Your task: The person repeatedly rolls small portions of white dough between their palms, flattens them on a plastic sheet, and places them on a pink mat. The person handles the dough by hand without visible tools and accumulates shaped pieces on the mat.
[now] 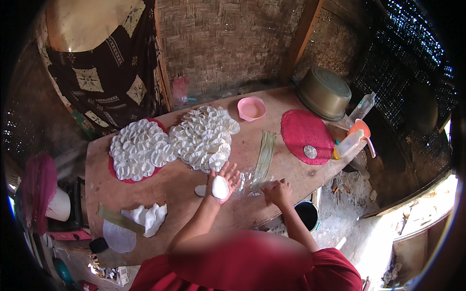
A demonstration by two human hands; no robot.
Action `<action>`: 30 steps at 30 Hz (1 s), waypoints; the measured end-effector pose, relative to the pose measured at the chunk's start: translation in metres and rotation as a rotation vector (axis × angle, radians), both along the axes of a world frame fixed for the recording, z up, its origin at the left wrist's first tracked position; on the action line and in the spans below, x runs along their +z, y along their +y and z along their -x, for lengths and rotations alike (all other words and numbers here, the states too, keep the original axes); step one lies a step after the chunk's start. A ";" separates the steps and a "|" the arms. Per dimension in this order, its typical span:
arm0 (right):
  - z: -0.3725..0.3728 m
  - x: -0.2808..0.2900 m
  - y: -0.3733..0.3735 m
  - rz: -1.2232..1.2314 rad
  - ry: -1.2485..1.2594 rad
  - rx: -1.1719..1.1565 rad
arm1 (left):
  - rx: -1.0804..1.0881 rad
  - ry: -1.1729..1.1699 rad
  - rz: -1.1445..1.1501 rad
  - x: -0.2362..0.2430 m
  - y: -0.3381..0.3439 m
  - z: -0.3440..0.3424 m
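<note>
Dough lump (pixel 220 187) — white, oval, long axis running roughly away from the person; lies in the upturned palm of the left hand (pixel 222 182), fingers spread open above the table (pixel 160 189). Right hand (pixel 278 191) — just to the right, knuckles up, fingers curled onto a clear plastic sheet (pixel 250 179); whether it pinches the sheet cannot be told. The left hand is the nearer, the lump already on it. A second small lump (pixel 200 190) lies just left of the wrist. Beyond: two red mats (pixel 130 178) heaped with white pressed discs (pixel 204 136).
</note>
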State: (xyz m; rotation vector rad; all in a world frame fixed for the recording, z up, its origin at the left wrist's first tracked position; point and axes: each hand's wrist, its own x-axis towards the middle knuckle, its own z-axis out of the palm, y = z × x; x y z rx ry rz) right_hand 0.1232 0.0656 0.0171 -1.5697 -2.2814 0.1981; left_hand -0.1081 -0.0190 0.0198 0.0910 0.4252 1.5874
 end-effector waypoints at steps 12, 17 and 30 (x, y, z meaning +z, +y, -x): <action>0.043 0.125 -0.024 1.193 1.256 0.332 | -0.034 -0.075 -0.095 -0.039 0.018 -0.044; 0.063 0.058 -0.053 0.677 0.595 0.287 | 0.004 -0.064 -0.162 -0.041 0.012 -0.055; 0.016 0.065 0.066 0.633 0.496 0.199 | 0.007 2.186 -0.338 -0.011 -0.001 -0.078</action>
